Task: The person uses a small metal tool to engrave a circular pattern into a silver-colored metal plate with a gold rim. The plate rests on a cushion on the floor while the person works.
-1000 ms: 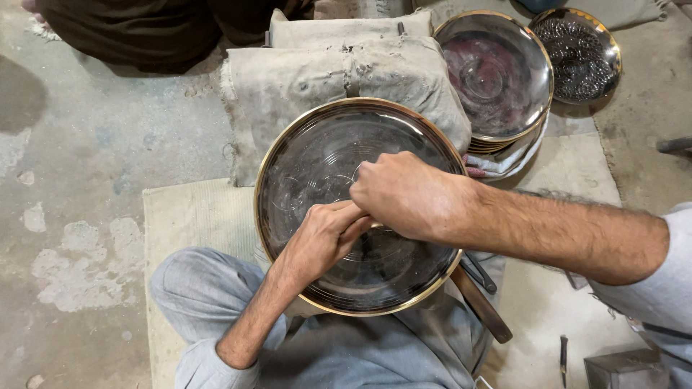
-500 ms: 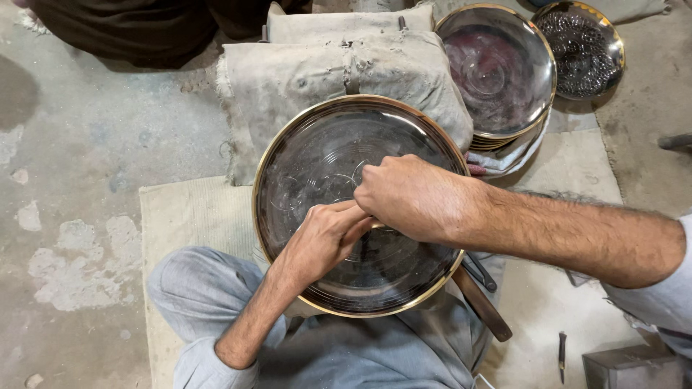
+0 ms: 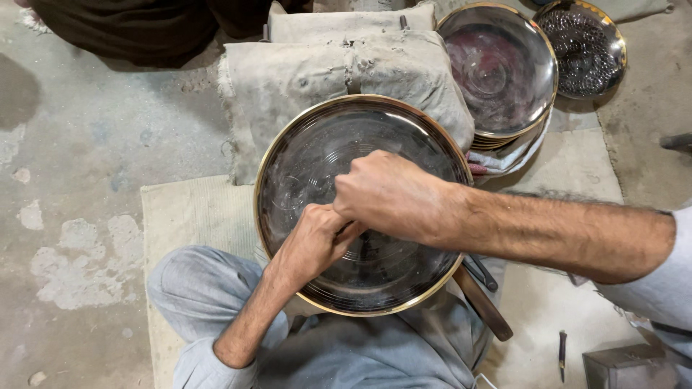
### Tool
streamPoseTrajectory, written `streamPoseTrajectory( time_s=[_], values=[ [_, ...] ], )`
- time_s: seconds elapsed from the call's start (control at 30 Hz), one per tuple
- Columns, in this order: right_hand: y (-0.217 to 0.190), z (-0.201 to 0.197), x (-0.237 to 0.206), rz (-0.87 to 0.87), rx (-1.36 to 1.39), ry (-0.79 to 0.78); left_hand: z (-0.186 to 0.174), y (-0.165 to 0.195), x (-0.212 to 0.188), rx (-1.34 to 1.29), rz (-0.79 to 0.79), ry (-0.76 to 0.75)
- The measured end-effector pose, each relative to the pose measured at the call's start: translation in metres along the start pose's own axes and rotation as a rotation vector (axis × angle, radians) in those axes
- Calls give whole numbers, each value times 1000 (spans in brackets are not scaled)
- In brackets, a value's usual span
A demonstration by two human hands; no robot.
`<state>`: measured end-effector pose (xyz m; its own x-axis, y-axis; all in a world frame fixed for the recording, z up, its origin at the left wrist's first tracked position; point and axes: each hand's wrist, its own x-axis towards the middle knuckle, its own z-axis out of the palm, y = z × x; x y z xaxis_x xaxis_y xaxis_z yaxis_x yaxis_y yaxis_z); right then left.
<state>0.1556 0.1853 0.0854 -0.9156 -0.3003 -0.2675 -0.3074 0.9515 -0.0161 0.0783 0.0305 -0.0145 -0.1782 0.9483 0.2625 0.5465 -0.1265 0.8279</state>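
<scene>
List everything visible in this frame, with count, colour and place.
Large tray: one, dark metal with gold rim, centre, on the lap.
Cloth pad: one, grey, behind the tray.
Stacked trays: a few, same finish, upper right.
Patterned tray: one, top right corner.
Mat: one, beige, on the floor.
Handled tool: one, brown, under the tray's right edge.
Left hand: on the tray.
Right hand: fisted over the tray; whether it holds anything is hidden.

Gold-rimmed silver plate [image 3: 317, 144], grey cushion [image 3: 288, 79]
</scene>
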Motion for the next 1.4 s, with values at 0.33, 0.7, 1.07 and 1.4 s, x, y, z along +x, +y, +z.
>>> streamPoseTrajectory(
  time_s=[0.33, 0.7, 1.07, 1.4],
  values=[
    [-19, 6, 5, -188, -135, 67, 0, -16, -11, 2, 46, 27],
    [-18, -1, -18, -328, -272, 84, 4, -10, -7, 5, -3, 20],
    [-31, -9, -53, 49, -312, -141, -45, 16, -19, 123, -50, 351],
    [-4, -3, -62, 110, -33, -14, -51, -16, -29, 189, -664, 433]
  ],
)
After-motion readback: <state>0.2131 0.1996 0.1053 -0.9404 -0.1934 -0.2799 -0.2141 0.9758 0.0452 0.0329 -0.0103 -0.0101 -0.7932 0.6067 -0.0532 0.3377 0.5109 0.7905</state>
